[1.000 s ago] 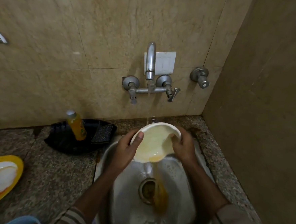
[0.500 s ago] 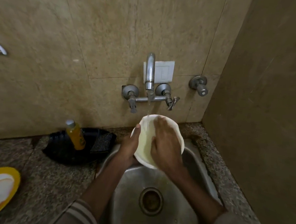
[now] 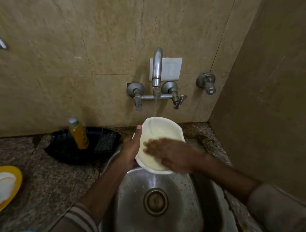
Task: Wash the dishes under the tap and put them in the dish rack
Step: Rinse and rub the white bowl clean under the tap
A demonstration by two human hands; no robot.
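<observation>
Now we tilt the white bowl (image 3: 159, 134) over the sink (image 3: 188, 199) so tap (image 3: 157, 67) water runs off; our left hand (image 3: 131, 147) keeps its grip clamped on the rim, right hand (image 3: 171, 155) flat inside, fingers apart, rubbing

The left hand (image 3: 130, 149) reaches up from the lower centre of the frame, thumb raised and fingers curled in a grip, its forearm in a striped cuff. The right hand (image 3: 171, 154), motion-blurred, lies flat with fingers spread, its forearm entering from the lower right.
</observation>
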